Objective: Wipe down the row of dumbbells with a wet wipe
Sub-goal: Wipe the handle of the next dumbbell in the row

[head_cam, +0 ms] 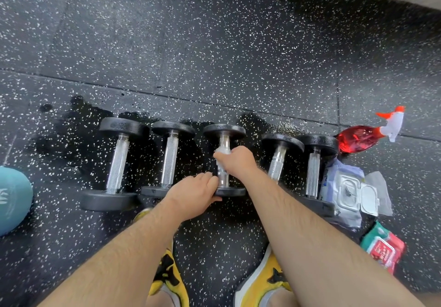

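Your right hand (235, 161) grips the wet wipe (223, 151) wrapped round the handle of the middle dumbbell (223, 179). Your left hand (194, 192) curls on its near plate. The second dumbbell (169, 158) and fourth dumbbell (276, 163) lie just beside it. Bare floor (214, 56) beyond the row.

Beyond the row of dumbbells (118, 163) the speckled floor (238, 51) lay wide and bare, with open floor too before the teal ball (13, 199) at left. Between the handles only narrow slots showed, the middle ones blocked by the left hand (193, 195) holding the middle dumbbell (224, 132) by its near head and the right hand (237, 162) gripping the wet wipe (223, 152). The spray bottle (356, 138) and open wipes pack (343, 187) crowded the right end.
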Available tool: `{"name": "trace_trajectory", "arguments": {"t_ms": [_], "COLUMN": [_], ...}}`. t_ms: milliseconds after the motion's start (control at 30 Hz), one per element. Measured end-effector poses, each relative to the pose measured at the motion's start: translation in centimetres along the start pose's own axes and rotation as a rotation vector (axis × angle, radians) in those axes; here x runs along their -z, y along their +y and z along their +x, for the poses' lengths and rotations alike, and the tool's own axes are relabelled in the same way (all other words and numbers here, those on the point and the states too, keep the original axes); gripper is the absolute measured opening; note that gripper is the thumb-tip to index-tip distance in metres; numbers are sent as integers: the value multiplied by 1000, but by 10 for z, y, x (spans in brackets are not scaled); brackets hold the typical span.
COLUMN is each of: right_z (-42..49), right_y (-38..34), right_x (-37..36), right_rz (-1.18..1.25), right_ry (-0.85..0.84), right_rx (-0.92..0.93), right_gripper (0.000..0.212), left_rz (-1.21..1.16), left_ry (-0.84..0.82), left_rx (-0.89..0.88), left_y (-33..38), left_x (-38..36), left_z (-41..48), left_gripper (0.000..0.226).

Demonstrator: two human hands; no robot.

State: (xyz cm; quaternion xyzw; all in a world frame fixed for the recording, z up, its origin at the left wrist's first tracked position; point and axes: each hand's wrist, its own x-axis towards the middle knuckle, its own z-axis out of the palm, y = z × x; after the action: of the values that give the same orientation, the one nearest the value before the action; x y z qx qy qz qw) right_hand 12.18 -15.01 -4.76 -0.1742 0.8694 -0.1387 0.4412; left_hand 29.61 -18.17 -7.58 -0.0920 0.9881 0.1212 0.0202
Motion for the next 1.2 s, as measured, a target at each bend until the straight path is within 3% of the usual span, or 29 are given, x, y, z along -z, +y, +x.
{"name": "trace_trajectory", "arguments": {"t_ms": [400,567,733,833,1200], "right_z": [-27,-23,-7,1,-18], "right_y": [30,30,-3,-18,2], "right_x": [-9,-4,4,7,8], "right_rz": [6,185,196,278,68], "right_ry": [-79,35,158,204,39], "right_rx": [12,46,53,19,-11], "right_gripper": [44,45,49,41,40], "left_rz": [23,12,10,0,11], "left_ry": [25,-7,2,-1,-20], "left_rx": [-18,2,-7,-8,-27], "left_y": [1,0,0,0,2], "left_x": [-3,-7,-4,-3,-1], "left_z": [0,0,0,0,1], "left_gripper": [38,42,38,36,35]}}
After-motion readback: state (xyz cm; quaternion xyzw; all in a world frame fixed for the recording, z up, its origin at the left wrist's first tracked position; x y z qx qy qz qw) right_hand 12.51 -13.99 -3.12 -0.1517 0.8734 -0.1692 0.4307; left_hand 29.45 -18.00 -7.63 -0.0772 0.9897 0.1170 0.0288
